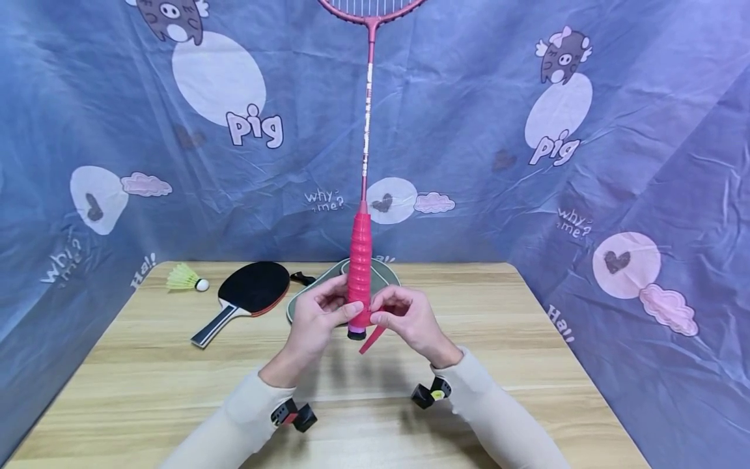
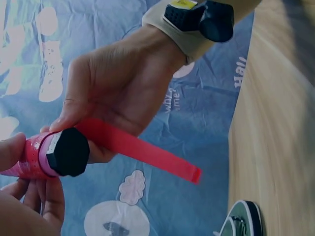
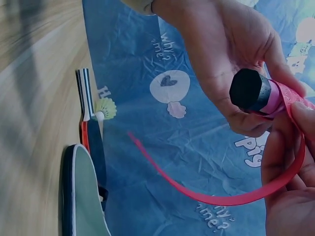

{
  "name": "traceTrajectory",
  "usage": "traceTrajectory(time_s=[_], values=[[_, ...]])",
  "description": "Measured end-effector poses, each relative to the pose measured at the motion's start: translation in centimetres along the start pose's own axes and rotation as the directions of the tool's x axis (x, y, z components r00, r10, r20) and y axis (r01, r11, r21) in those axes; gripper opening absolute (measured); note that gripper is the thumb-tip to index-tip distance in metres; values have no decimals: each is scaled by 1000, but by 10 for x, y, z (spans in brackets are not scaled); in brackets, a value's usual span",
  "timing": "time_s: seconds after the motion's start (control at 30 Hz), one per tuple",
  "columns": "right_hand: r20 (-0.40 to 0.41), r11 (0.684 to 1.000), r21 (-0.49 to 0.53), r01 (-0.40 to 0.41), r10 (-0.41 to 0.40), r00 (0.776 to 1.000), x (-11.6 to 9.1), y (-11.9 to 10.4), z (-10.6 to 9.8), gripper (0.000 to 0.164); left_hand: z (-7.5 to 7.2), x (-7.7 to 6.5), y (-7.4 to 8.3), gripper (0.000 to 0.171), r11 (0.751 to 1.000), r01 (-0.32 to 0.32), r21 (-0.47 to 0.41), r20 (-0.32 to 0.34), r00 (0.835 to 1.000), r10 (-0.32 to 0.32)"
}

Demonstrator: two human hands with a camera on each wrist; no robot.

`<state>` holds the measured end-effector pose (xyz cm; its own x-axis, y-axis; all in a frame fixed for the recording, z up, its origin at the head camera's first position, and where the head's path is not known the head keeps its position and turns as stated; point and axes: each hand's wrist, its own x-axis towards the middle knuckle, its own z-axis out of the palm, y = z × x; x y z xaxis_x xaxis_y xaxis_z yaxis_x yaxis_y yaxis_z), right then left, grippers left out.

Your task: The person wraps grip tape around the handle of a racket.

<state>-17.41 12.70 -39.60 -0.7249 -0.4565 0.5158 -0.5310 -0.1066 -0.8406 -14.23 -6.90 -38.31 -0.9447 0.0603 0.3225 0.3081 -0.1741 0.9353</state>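
Observation:
A badminton racket (image 1: pixel 361 251) stands upright above the table, its handle wrapped in red grip tape and its head cut off by the top of the head view. Around the lower handle, my left hand (image 1: pixel 313 319) holds it with thumb and fingers. My right hand (image 1: pixel 413 319) pinches the red grip tape (image 1: pixel 372 340) at the handle's right side. The tape's loose end hangs free; in the left wrist view this tail (image 2: pixel 152 153) stretches sideways, and in the right wrist view it curves below the hands. A black butt cap (image 3: pixel 247 91) shows at the handle's bottom, beside a pink band.
On the wooden table (image 1: pixel 346 417), a table tennis paddle (image 1: pixel 254 286) lies at the back left beside a yellow shuttlecock (image 1: pixel 186 279). A green case (image 1: pixel 305 301) lies behind the hands. Blue printed cloth (image 1: pixel 469 130) hangs around the back and sides.

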Motion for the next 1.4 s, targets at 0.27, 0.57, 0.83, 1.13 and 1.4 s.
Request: traceTrajectory(time_s=[0.27, 0.57, 0.83, 1.13, 1.4], values=[[-4, 1000, 20, 1, 0, 1000, 2, 3, -2, 35, -1, -1, 1, 51, 999, -41, -8, 78, 996, 41], [7, 1000, 21, -21, 21, 1000, 4, 1, -5, 26, -2, -1, 2, 53, 982, -185, 28, 106, 978, 181], [-17, 1000, 22, -23, 23, 1000, 1, 2, 0, 33, -2, -5, -1, 50, 979, -200, 45, 27, 980, 199], [-100, 999, 20, 44, -42, 994, -2, 1, 8, 29, -2, -6, 1, 61, 973, -216, 80, 79, 974, 210], [-99, 999, -11, 37, -38, 994, -2, 2, 11, 20, -2, -7, 1, 57, 955, -241, 174, 41, 970, 238]])
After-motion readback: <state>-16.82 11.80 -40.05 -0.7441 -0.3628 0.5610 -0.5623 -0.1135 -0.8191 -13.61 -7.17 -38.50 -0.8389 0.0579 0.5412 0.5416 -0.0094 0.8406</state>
